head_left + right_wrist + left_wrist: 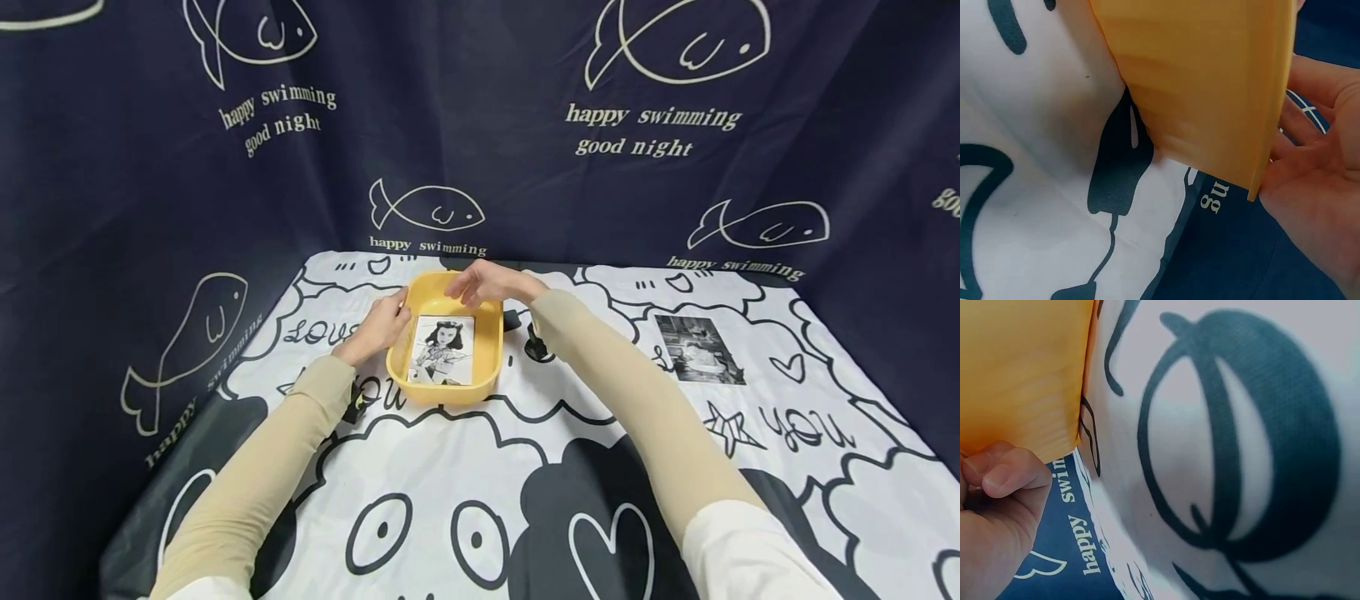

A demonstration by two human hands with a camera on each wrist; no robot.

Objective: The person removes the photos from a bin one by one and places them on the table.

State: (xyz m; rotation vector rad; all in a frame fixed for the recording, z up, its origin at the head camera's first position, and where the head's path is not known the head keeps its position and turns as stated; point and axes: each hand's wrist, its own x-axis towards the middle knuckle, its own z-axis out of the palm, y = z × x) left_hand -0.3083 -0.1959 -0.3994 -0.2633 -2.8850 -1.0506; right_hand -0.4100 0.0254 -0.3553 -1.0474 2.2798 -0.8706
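A yellow plastic basin (489, 385) sits toward the back of the table. Inside it lies a black-and-white picture card (442, 354) with a drawn portrait. My left hand (381, 323) grips the basin's left rim, and its curled fingers show against the yellow wall in the left wrist view. Over the far right rim reaches my right hand (486, 283), fingers loosely bent and hanging down inside the basin above the card. In the right wrist view the right palm (1316, 181) is right at the rim, with the fingers partly hidden behind the wall.
A second black-and-white picture (699, 350) lies flat on the right of the table. Something small and dark (354, 408) shows partly behind the left forearm. A white cloth (465, 467) with black cartoon prints covers the table; a dark blue fish-print curtain (525, 192) hangs behind.
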